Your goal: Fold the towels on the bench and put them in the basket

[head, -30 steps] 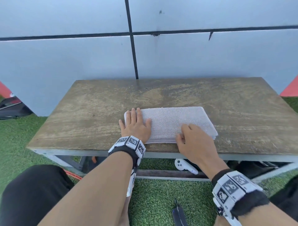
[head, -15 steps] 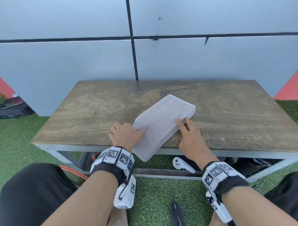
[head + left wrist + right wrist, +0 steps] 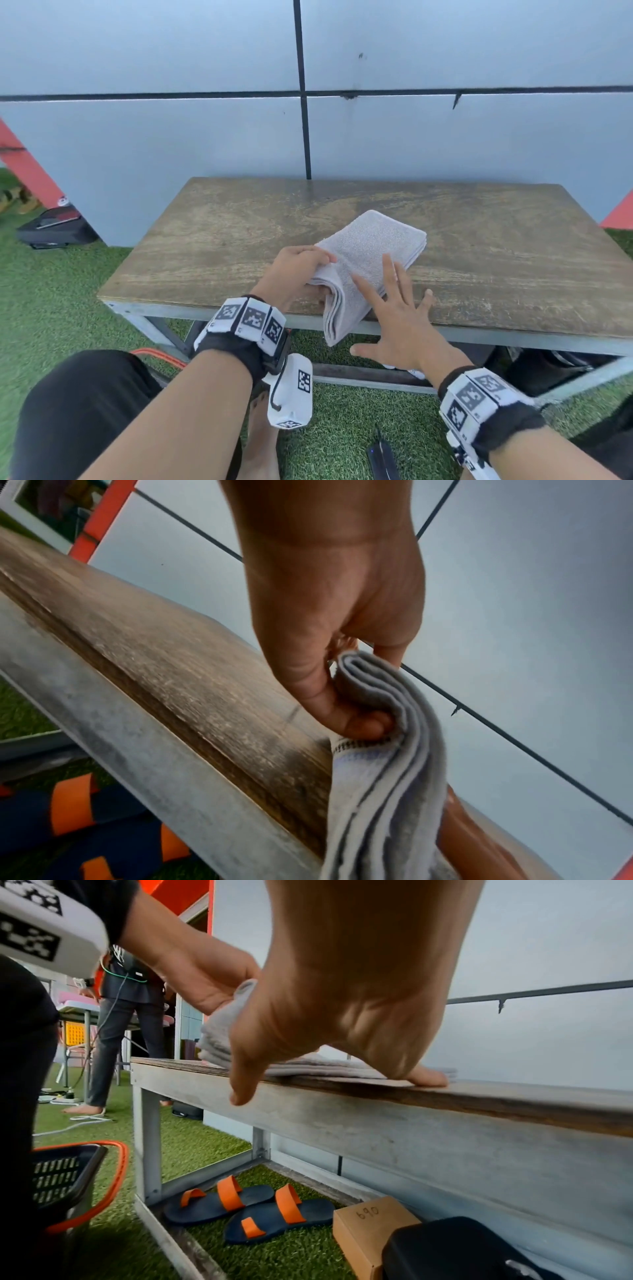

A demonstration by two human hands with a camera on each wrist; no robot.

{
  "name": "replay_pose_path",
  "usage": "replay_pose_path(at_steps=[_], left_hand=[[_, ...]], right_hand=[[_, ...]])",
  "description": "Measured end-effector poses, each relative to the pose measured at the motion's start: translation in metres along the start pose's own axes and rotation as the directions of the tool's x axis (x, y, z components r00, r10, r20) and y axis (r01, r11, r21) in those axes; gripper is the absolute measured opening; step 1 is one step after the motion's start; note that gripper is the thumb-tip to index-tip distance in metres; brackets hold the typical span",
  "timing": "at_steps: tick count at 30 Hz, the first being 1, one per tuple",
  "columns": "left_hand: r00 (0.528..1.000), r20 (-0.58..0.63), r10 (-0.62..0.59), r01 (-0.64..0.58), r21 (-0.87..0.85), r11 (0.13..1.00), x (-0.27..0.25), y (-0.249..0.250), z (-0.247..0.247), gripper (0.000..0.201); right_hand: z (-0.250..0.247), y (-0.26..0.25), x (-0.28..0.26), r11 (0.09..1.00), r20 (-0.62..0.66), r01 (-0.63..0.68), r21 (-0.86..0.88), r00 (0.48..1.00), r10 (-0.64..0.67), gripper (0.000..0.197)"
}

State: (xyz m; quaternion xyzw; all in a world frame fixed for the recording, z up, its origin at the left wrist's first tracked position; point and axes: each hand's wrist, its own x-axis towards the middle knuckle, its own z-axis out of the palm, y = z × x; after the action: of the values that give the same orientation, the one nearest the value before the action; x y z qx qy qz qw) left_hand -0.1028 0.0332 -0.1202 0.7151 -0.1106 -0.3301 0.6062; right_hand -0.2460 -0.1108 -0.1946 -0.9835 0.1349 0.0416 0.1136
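Note:
A grey folded towel lies slantwise on the wooden bench, its near end hanging over the front edge. My left hand grips the towel's near left edge, thumb under and fingers on top. The left wrist view shows the thumb pressing into the stacked layers of the towel. My right hand is open with fingers spread, its fingertips resting on the towel's right side and on the bench. The basket, dark with an orange rim, stands on the grass at the lower left, mostly hidden by my leg.
A grey panelled wall rises right behind the bench. Under the bench lie orange-strapped sandals, a cardboard box and a black case. Another person's legs stand far left. A black bag lies by the wall.
The towel was turned from lying crosswise to slantwise, then my left hand took hold of its near edge and raised it. My right hand spread flat.

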Motion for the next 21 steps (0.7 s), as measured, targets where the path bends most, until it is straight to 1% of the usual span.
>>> replay_pose_path(at_steps=[2,4,5,7,8,9,12,14,16,17,20,21], left_hand=[[0.999,0.054,-0.006,0.013,-0.128,0.992,-0.004,0.009,0.008,0.029],[0.994,0.113,-0.014,0.035,-0.186,0.982,-0.005,0.016,0.012,0.046],[0.991,0.133,-0.001,0.025,-0.176,0.984,-0.004,0.016,0.011,0.051],[0.988,0.149,0.045,-0.027,-0.124,0.992,-0.001,0.014,0.005,0.054],[0.987,0.149,0.067,-0.054,-0.090,0.994,0.001,0.011,0.000,0.054],[0.985,0.144,0.098,-0.092,-0.045,0.995,0.004,0.007,-0.006,0.054],[0.970,0.123,0.208,-0.228,0.172,0.958,0.008,-0.002,-0.017,0.043],[0.965,0.102,0.243,-0.263,0.309,0.914,0.008,-0.005,-0.017,0.032],[0.964,0.074,0.256,-0.267,0.313,0.912,0.007,-0.008,-0.014,0.014],[0.964,0.063,0.257,-0.264,0.299,0.917,0.006,-0.008,-0.012,0.011],[0.964,0.053,0.261,-0.265,0.285,0.921,0.008,-0.011,-0.008,0.043],[0.961,0.056,0.271,-0.275,0.292,0.916,0.009,-0.012,-0.006,0.050]], right_hand=[[0.002,-0.006,-0.001,0.999,-0.088,-0.035,0.019,0.995,0.036,0.114],[0.003,-0.009,-0.001,0.994,-0.161,-0.037,0.104,0.986,0.053,0.100],[0.003,-0.008,-0.002,0.988,-0.192,-0.014,0.151,0.981,0.044,0.087],[0.005,-0.004,-0.002,0.969,-0.281,0.073,0.235,0.960,-0.004,0.053],[0.006,0.000,-0.002,0.953,-0.323,0.109,0.283,0.946,-0.012,0.039],[0.006,0.004,-0.001,0.932,-0.340,0.125,0.341,0.940,-0.002,0.033],[-0.003,0.011,-0.005,0.820,-0.313,0.143,0.554,0.949,0.046,0.033],[-0.012,0.012,-0.009,0.712,-0.290,0.153,0.686,0.954,0.075,0.030],[-0.017,0.014,-0.011,0.646,-0.291,0.155,0.747,0.951,0.108,0.027],[-0.019,0.015,-0.010,0.628,-0.292,0.145,0.765,0.947,0.137,0.028],[-0.027,0.020,-0.008,0.616,-0.298,0.124,0.778,0.936,0.188,0.045],[-0.030,0.020,-0.008,0.624,-0.300,0.112,0.774,0.932,0.205,0.047]])
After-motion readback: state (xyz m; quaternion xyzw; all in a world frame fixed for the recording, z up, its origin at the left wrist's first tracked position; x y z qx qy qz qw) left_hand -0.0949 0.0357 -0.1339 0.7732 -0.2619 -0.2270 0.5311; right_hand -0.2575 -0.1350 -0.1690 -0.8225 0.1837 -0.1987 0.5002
